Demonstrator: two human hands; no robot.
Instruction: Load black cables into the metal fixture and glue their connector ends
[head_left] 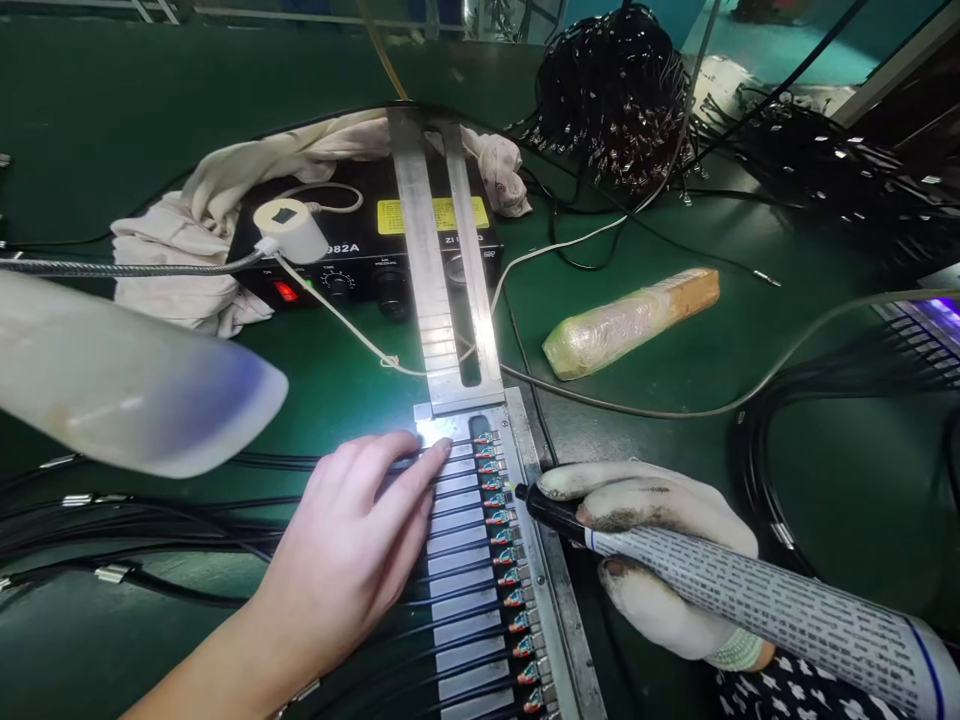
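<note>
My bare left hand (367, 530) rests over the metal fixture (457, 560), thumb and index finger closed about one of the black cables (409, 462) near the fixture's far end. A row of small connectors (497, 517) with coloured wires lies along the fixture's slot, black cables running from them to the left. My right hand (675, 560), in a stained white glove, is closed around a printed glue tube (757, 590) with a black nozzle. The nozzle's tip is beside the upper connectors; whether it touches one cannot be told.
Behind stands a black control box (352, 270) marked 982A, with white cloth (176, 250) around it. A wrapped block (630, 320) lies at right. Bundled black cables (615, 90) are piled at the back. A white object (127, 370) with a bluish tip juts in from the left.
</note>
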